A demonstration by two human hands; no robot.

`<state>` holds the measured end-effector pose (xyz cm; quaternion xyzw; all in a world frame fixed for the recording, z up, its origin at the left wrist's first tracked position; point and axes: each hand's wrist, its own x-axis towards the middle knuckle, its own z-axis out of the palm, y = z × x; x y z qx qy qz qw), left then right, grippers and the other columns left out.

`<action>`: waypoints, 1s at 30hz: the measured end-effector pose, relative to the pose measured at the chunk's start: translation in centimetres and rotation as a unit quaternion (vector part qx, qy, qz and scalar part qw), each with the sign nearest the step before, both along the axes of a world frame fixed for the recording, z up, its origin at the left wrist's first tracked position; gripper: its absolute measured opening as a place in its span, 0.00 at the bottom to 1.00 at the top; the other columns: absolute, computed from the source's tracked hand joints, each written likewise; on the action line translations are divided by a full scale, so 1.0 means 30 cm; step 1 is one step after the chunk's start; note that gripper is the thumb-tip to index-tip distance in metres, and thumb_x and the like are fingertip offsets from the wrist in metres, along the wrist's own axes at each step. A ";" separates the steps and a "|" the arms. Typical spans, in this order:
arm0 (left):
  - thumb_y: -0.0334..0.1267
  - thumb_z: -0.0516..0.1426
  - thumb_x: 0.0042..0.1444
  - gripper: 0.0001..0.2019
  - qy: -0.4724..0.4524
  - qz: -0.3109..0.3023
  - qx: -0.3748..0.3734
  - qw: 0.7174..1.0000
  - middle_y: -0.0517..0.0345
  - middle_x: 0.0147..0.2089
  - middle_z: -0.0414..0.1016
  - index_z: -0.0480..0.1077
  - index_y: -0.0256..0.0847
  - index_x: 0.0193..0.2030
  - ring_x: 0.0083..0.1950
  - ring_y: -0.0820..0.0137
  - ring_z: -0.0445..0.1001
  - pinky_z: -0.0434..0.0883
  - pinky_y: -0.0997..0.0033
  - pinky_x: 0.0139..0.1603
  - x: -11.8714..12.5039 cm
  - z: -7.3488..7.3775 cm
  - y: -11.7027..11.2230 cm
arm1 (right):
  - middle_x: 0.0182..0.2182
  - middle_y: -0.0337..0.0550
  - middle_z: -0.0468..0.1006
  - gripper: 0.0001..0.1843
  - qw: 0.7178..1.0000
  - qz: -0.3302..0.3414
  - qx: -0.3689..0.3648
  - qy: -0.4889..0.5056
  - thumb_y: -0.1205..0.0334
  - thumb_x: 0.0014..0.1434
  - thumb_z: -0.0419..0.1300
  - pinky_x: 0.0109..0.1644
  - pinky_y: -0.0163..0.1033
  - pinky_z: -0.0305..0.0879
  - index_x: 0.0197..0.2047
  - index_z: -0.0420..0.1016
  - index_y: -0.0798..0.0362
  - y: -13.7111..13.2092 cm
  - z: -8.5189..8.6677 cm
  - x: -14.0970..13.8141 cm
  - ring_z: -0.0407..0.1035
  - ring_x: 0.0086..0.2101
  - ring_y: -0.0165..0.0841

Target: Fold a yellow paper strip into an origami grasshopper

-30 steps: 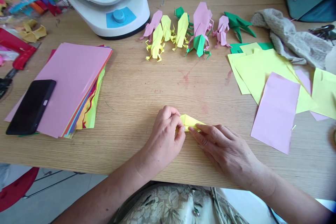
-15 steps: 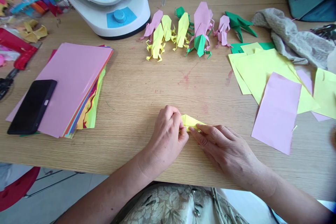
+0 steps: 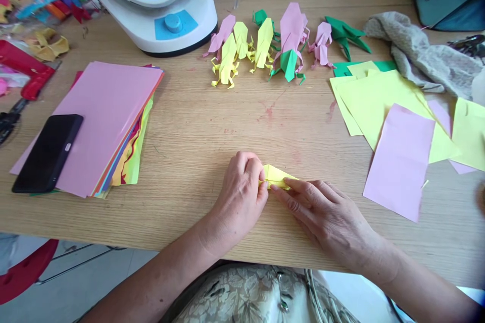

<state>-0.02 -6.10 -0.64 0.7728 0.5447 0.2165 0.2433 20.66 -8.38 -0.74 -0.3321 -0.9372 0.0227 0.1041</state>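
Observation:
A small piece of folded yellow paper lies near the table's front edge, between my two hands. My left hand is closed, pinching the paper's left end between thumb and fingers. From the right, my right hand grips the other end, its thumb and index finger pressed on the folds. Both ends of the paper are partly hidden under my fingers. Beyond my hands stands a row of folded paper figures, among them a yellow one, a pink one and a green one.
On the left, a black phone rests on a stack of coloured paper. A white and blue fan stands behind it. Loose yellow sheets, a pink sheet and a grey cloth lie at the right.
My left hand has shifted very slightly left along the yellow paper. Otherwise the hands and the paper stay almost as they were.

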 end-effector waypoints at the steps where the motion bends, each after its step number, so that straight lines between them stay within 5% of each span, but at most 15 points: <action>1: 0.22 0.52 0.57 0.10 0.001 -0.002 0.003 1.000 0.50 0.49 0.63 0.60 0.41 0.38 0.53 0.62 0.67 0.69 0.57 0.57 0.000 -0.002 0.000 | 0.50 0.57 0.75 0.24 1.000 -0.004 -0.004 -0.001 0.70 0.66 0.49 0.44 0.47 0.70 0.64 0.68 0.60 -0.001 0.000 0.000 0.66 0.42 0.42; 8: 0.21 0.51 0.58 0.11 0.001 -0.013 0.010 1.000 0.51 0.49 0.64 0.64 0.40 0.41 0.52 0.63 0.67 0.69 0.59 0.54 -0.003 -0.012 0.000 | 0.49 0.57 0.75 0.22 0.999 -0.022 -0.019 0.014 0.69 0.65 0.52 0.43 0.48 0.71 0.61 0.70 0.61 -0.003 0.000 -0.010 0.64 0.40 0.42; 12: 0.24 0.51 0.62 0.14 0.015 -0.042 0.076 0.996 0.49 0.54 0.67 0.68 0.41 0.51 0.53 0.64 0.68 0.68 0.60 0.55 -0.030 0.010 -0.044 | 0.49 0.56 0.74 0.22 0.999 -0.030 -0.020 0.009 0.70 0.64 0.52 0.42 0.47 0.71 0.61 0.71 0.59 -0.003 0.002 -0.012 0.64 0.40 0.41; 17: 0.27 0.51 0.65 0.20 0.175 -0.088 0.164 0.967 0.51 0.56 0.75 0.66 0.45 0.62 0.53 0.60 0.70 0.65 0.55 0.53 -0.075 0.029 -0.132 | 0.51 0.56 0.72 0.25 0.998 -0.032 -0.054 -0.003 0.70 0.65 0.52 0.44 0.49 0.72 0.65 0.65 0.58 -0.005 -0.003 -0.010 0.64 0.43 0.43; 22: 0.28 0.49 0.67 0.19 0.226 -0.129 0.213 0.942 0.53 0.61 0.74 0.66 0.42 0.63 0.55 0.61 0.70 0.63 0.56 0.54 -0.091 0.003 -0.146 | 0.49 0.56 0.72 0.25 0.998 -0.031 -0.050 0.023 0.71 0.65 0.50 0.43 0.49 0.71 0.65 0.66 0.56 -0.005 -0.008 -0.009 0.64 0.41 0.43; 30: 0.29 0.51 0.67 0.17 0.230 -0.133 0.221 0.938 0.51 0.60 0.75 0.69 0.38 0.61 0.56 0.62 0.71 0.62 0.56 0.57 -0.086 0.011 -0.119 | 0.49 0.58 0.72 0.26 0.998 -0.025 -0.053 0.027 0.71 0.65 0.49 0.43 0.48 0.68 0.65 0.66 0.59 -0.007 -0.011 -0.004 0.63 0.41 0.43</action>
